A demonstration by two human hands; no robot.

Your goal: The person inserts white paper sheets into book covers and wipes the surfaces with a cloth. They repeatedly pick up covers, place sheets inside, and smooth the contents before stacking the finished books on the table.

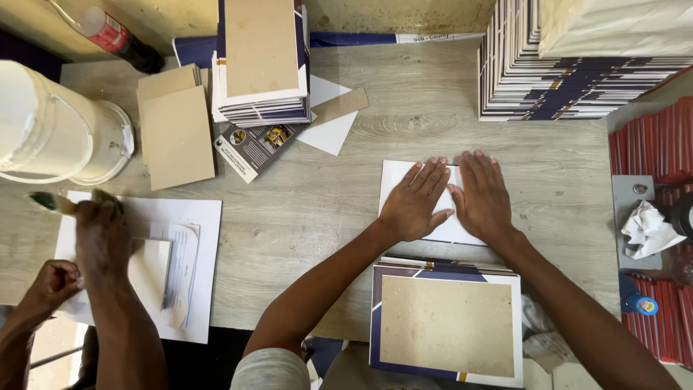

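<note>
White sheet (404, 177): lay flat on worktop (303, 209), under your left hand (413, 204) and right hand (482, 196). Both hands spread open, pressing, grasping nothing. Likely light, thin, creasable; lift by exposed edge.

You are stretching both bare arms forward, elbows bent outward. Your left hand (415, 202) and right hand (482, 196) are lying flat, palms down, fingers spread, thumbs nearly touching, side by side.

White sheet (433, 206): middle hidden under both hands. Bottle (115, 37): top cut by frame edge. Cover stack (445, 325): lower edge cropped. Brush (50, 202): blurred.
</note>
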